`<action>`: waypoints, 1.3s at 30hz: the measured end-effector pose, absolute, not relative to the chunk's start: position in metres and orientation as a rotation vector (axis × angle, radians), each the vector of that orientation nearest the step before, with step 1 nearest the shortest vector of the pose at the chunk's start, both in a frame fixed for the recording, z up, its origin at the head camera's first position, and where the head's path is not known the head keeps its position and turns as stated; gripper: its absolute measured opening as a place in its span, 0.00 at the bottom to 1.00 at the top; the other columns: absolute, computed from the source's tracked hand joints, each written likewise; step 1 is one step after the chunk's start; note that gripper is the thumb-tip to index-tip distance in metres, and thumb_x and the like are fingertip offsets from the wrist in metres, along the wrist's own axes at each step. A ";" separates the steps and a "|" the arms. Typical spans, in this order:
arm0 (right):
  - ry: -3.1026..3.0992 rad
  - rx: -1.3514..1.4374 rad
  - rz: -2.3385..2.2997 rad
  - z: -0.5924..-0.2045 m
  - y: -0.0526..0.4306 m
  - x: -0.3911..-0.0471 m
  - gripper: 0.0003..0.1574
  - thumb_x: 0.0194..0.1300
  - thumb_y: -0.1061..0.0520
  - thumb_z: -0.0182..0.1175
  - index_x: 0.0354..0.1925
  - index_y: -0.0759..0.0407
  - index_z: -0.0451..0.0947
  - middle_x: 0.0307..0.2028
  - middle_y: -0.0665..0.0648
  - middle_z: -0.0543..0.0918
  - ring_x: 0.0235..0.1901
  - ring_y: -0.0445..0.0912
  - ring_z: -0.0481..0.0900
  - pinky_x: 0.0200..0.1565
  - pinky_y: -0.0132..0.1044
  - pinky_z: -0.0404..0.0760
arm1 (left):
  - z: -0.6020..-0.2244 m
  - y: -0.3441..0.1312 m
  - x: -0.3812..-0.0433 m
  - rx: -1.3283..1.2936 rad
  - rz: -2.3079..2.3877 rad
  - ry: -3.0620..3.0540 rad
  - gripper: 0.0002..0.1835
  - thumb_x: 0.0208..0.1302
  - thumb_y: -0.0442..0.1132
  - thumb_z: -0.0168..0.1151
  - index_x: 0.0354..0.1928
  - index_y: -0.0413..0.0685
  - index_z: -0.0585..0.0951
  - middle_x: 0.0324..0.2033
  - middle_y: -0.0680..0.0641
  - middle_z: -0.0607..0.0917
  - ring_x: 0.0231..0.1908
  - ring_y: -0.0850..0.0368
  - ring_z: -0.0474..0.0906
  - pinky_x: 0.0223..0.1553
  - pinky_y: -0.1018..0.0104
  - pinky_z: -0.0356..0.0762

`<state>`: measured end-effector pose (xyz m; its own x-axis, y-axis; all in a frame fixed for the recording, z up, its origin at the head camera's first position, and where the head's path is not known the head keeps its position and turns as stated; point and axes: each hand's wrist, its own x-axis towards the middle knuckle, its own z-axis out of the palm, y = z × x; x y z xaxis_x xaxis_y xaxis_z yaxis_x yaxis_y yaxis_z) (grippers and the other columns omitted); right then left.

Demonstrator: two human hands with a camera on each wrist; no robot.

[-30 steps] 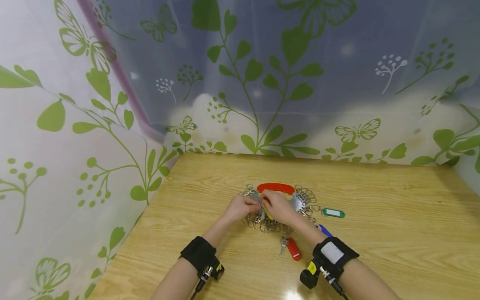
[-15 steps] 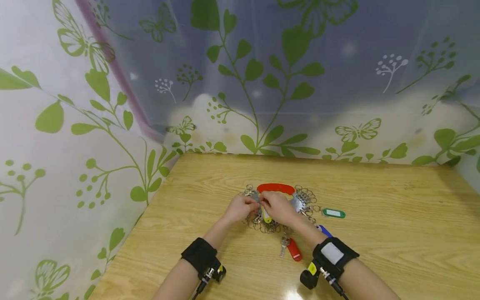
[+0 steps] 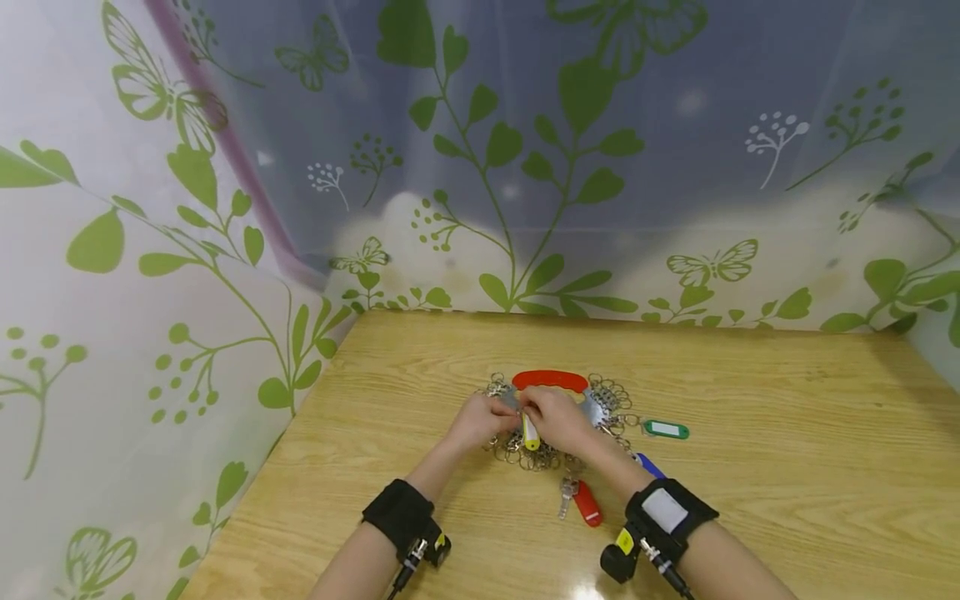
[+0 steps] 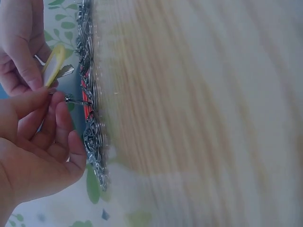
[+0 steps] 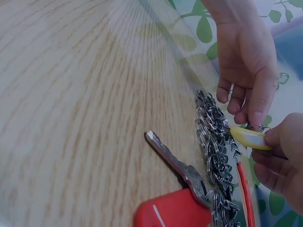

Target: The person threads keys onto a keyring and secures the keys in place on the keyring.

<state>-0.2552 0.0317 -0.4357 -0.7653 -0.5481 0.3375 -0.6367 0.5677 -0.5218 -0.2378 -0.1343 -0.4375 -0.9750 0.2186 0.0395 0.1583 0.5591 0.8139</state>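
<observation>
A metal key holder plate with a red handle point(image 3: 550, 381) lies on the table, hung with many small split rings point(image 5: 210, 137). Over its left part both hands meet. My left hand point(image 3: 480, 419) pinches a small metal key ring between thumb and fingertips, which partly hide it. With thumb and fingers my right hand point(image 3: 555, 417) pinches the end of a yellow key tag point(image 5: 248, 138) with a white label. Beside that tag, a key point(image 4: 66, 71) shows in the left wrist view. The tag hangs between the two hands.
A red key tag point(image 3: 587, 503) with a key point(image 5: 177, 163) lies in front of the holder. A blue key tag point(image 3: 649, 465) sits partly behind the right forearm, and a green key tag point(image 3: 666, 429) lies to the right. Patterned fabric stands behind the table point(image 3: 787, 467).
The yellow key tag has turned downward between the hands, and more of its white label shows. Both hands stay in nearly the same place over the holder.
</observation>
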 end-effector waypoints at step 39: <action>-2.598 1.077 0.870 -0.433 0.030 -0.254 0.05 0.64 0.63 0.58 0.33 0.58 0.80 0.30 0.53 0.81 0.25 0.41 0.75 0.28 0.32 0.71 | -0.429 -0.138 -0.235 0.373 1.213 2.811 0.07 0.60 0.35 0.62 0.30 0.39 0.86 0.22 0.46 0.82 0.18 0.64 0.67 0.21 0.73 0.64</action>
